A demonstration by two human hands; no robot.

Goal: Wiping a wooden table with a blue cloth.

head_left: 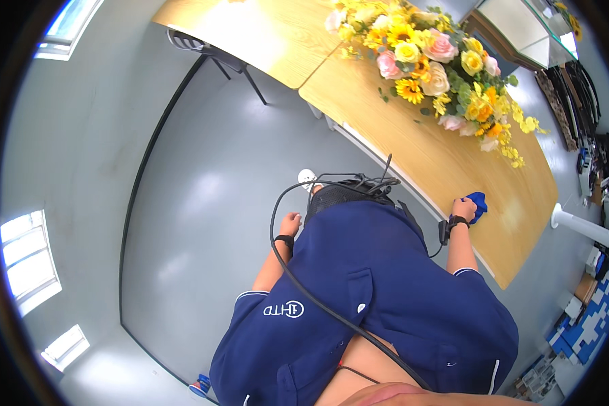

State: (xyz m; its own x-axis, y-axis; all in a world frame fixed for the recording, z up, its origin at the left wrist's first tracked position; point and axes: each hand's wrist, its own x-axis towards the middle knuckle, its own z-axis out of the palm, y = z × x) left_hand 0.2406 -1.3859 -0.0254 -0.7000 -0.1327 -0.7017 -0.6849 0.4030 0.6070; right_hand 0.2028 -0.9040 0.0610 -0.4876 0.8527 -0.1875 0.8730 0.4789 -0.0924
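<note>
On the wooden table (413,142), my right hand (463,209) is closed on a bunched blue cloth (479,205). The cloth rests against the tabletop, close to its near right part, and sticks out past my fingers. My left hand (290,223) hangs at my side above the grey floor, away from the table. Its fingers are curled in, and nothing shows in them. A black band circles each wrist, and the right one carries a small dark box.
A large yellow and pink flower arrangement (434,64) stands on the far part of the table. A chair (216,54) is partly under the left section. Black cables (298,281) run across my front. A white cylinder (582,224) lies beyond the right table edge.
</note>
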